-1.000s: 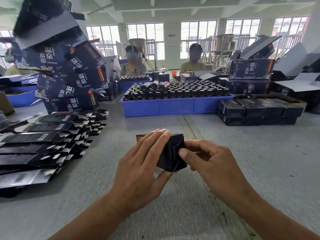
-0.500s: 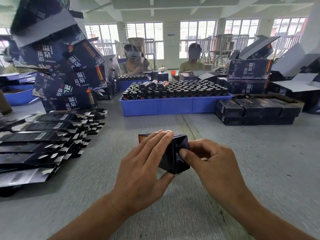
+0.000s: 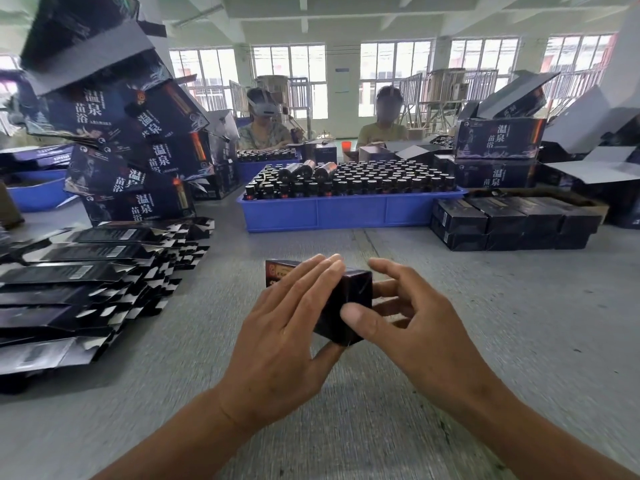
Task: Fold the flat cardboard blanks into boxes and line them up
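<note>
One small dark cardboard box (image 3: 346, 308) was in the middle of the grey table (image 3: 485, 306), close to the person, held between two bare hands. It was already folded up into a box shape, and one corner pointed toward the camera. A red and gold mark showed on its far end.

The left hand (image 3: 287, 341) lay over the top and left side of the box, with its fingers (image 3: 322, 271) straight and close together and its thumb under the near corner. The right hand (image 3: 408, 323) held the right side of the box. Its thumb (image 3: 353, 313) pressed on the near face, and its curled fingers were behind the box.

On the left of the table lay a big pile of flat black cardboard blanks (image 3: 76, 289), one over another. Behind them stood a leaning stack of large dark printed cartons (image 3: 131, 140). A blue plastic tray (image 3: 346, 211) full of small dark bottles (image 3: 363, 178) sat further back in the middle. To its right, finished black boxes (image 3: 505, 225) were lined up in two layers, touching each other. Two people (image 3: 266, 129) sat at the far side of the table.
</note>
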